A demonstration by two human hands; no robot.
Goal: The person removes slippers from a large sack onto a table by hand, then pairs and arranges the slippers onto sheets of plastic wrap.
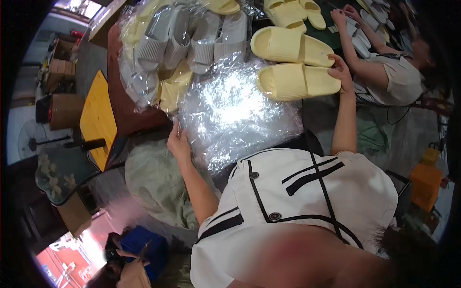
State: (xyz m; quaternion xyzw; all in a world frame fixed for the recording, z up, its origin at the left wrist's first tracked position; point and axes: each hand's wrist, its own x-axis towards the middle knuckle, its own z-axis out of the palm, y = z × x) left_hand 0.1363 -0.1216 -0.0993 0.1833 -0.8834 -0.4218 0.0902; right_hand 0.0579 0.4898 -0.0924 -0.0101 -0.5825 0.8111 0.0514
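In my right hand [342,77] is a pair of pale yellow slide slippers, gripped at the ends beside my fingers. The upper slipper [281,43] and the lower slipper [283,82] lie side by side, toes to the left. A stack of clear, shiny plastic bags [240,115] spreads in front of my body, partly under the lower slipper. My left hand [178,142] is at the left edge of the bags, fingers bent and closed on the film. Above it lie a bagged yellow slipper [175,89] and bagged grey slippers [156,41].
More yellow slippers [288,13] lie at the far side of the table. A co-worker [384,72] handles light slippers at the right. A yellow board [98,122] and a chair back [62,175] stand to the left. A pale sack [156,180] bulges beside my left forearm.
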